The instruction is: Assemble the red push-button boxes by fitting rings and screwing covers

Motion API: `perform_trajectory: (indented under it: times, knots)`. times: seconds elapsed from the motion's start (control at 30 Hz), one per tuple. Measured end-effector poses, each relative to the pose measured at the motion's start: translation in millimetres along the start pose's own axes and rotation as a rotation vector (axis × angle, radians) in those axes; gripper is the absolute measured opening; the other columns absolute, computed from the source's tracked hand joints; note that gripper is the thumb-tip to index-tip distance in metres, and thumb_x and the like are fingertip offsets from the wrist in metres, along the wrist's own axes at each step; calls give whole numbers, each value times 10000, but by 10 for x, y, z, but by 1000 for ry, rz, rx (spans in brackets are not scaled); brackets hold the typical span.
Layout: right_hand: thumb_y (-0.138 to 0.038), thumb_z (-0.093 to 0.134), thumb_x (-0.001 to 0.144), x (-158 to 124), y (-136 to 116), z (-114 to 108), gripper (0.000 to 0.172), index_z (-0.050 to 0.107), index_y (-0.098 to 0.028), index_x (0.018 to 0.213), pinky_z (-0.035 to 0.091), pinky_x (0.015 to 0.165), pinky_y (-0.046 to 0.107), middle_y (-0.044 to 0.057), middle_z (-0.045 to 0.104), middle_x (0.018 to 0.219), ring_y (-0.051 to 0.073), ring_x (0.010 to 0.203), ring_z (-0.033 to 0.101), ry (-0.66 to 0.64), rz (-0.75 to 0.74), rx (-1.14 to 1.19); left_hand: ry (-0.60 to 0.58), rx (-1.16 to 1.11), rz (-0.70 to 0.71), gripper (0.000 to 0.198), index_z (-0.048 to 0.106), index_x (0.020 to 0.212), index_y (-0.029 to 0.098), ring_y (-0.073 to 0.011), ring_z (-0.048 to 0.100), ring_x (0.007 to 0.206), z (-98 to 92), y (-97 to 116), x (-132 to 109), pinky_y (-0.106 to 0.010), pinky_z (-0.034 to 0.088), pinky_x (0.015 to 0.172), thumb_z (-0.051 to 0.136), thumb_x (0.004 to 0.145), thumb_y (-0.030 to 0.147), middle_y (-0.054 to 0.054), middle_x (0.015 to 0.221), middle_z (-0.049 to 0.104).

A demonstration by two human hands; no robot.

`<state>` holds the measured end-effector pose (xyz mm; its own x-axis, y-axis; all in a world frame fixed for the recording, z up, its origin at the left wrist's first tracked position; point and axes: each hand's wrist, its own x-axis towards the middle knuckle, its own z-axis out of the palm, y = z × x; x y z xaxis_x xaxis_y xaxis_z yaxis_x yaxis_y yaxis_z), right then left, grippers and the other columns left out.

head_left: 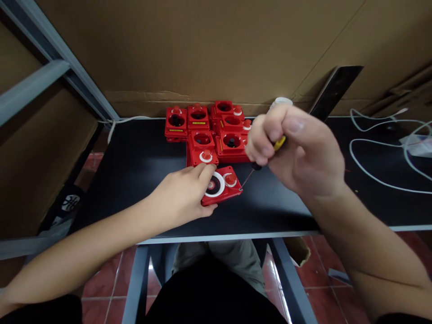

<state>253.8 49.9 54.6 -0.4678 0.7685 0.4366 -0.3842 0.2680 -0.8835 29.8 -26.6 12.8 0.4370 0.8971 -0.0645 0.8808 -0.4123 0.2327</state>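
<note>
A red housing [224, 194] with a white ring around a black round centre and a small red dome lies on the dark tabletop. My left hand [189, 191] grips its left side, fingers over the top and thumb along the near edge. In my right hand [297, 144], raised above and to the right, is a screwdriver [280, 143] with a black and yellow handle. Its thin shaft slants down to the left, and the tip meets the housing's right corner. Whether a screw sits there is too small to tell.
Several similar red housings [232, 141] are grouped just behind, some stacked. A white container [281, 101] is partly hidden behind my right hand. White cables [367, 177] loop over the right side. A grey metal post [77, 76] rises at left, and cardboard [216, 49] backs the table.
</note>
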Motion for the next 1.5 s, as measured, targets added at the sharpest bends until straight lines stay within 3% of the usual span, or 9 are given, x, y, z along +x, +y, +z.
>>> perform_trajectory:
  times: [0.1, 0.23, 0.43, 0.5, 0.77, 0.87, 1.1, 1.37, 1.5]
  knots:
    - [-383, 873, 966, -92, 44, 122, 403, 573, -227, 747, 481, 617, 266, -32, 518, 702, 120, 627, 524, 260, -28, -42, 12, 4, -14, 682, 584, 1457, 164, -403, 825, 1216, 14, 24, -14, -449, 679, 925, 939, 897, 325, -174, 1404, 775]
    - [-279, 752, 1017, -186, -28, 179, 520, 400, -216, 639, 321, 483, 248, -55, 322, 583, 88, 505, 332, 221, -61, 6, 10, 38, -24, 762, 552, 1518, 151, -382, 849, 1112, 23, 41, -9, -438, 694, 849, 943, 903, 374, -194, 1536, 678]
    - [-438, 529, 1190, -177, -196, -46, 675, 203, -242, 633, 239, 500, 306, -72, 180, 509, 90, 445, 187, -724, 136, 134, -7, 88, -12, 771, 565, 1505, 135, -375, 855, 1062, 31, 32, 18, -437, 698, 824, 950, 893, 402, -202, 1560, 639]
    - [-425, 510, 1198, -142, -177, -100, 641, 241, -249, 643, 236, 503, 305, -69, 245, 514, 88, 444, 227, -826, 93, 167, -2, 89, -5, 778, 560, 1506, 136, -381, 854, 1061, 35, 25, 22, -449, 700, 819, 949, 888, 405, -198, 1553, 645]
    - [-364, 815, 1033, -150, 24, 169, 355, 608, -223, 781, 499, 627, 272, -24, 567, 693, 124, 619, 578, 207, -168, -72, 12, 78, -22, 771, 564, 1509, 132, -381, 851, 1093, 24, 21, 17, -450, 700, 832, 942, 893, 399, -213, 1606, 620]
    - [-243, 772, 1043, -211, 49, 222, 376, 553, -216, 740, 435, 539, 232, -48, 490, 653, 98, 555, 485, 344, -241, 2, 5, 78, -30, 742, 585, 1472, 132, -368, 855, 1039, 15, 25, 23, -446, 696, 815, 949, 884, 402, -193, 1545, 655]
    - [-490, 392, 1256, -5, -22, -117, 689, 327, -244, 616, 256, 440, 263, -64, 297, 442, 88, 387, 273, -841, 59, 299, 12, 79, -19, 749, 570, 1479, 159, -364, 858, 1060, 13, 10, 14, -428, 695, 824, 952, 876, 383, -182, 1569, 653]
    - [-602, 866, 1017, -11, 169, 92, 558, 529, -232, 770, 455, 531, 223, -58, 499, 698, 84, 546, 466, 310, -44, 80, -9, 87, -58, 759, 571, 1535, 153, -385, 864, 1063, -22, 16, 12, -474, 720, 871, 901, 905, 416, -206, 1579, 648]
    - [-491, 809, 1062, -26, 156, 50, 652, 375, -223, 656, 316, 431, 207, -80, 340, 603, 68, 463, 303, 236, -45, 186, -8, 64, -66, 770, 590, 1536, 158, -411, 865, 1095, -30, 9, 7, -506, 728, 898, 922, 885, 399, -207, 1604, 633]
